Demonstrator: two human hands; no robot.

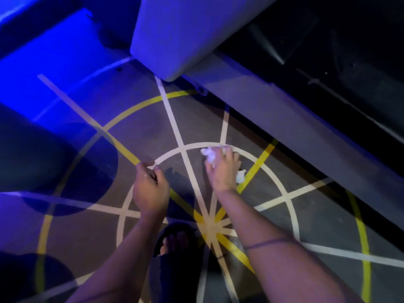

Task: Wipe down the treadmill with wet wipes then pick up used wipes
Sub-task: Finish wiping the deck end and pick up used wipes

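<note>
No words, numbers or brand marks can be read anywhere. The floor (142, 132) carries only white and yellow lines (175, 125) and arcs. The treadmill (185, 33) at the upper middle shows no legible label.

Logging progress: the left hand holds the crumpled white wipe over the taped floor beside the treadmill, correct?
No, wrong hand. The head view shows the crumpled white wipe held in the right hand, over the taped floor beside the treadmill. The left hand is curled, with no wipe visible in it.
</note>
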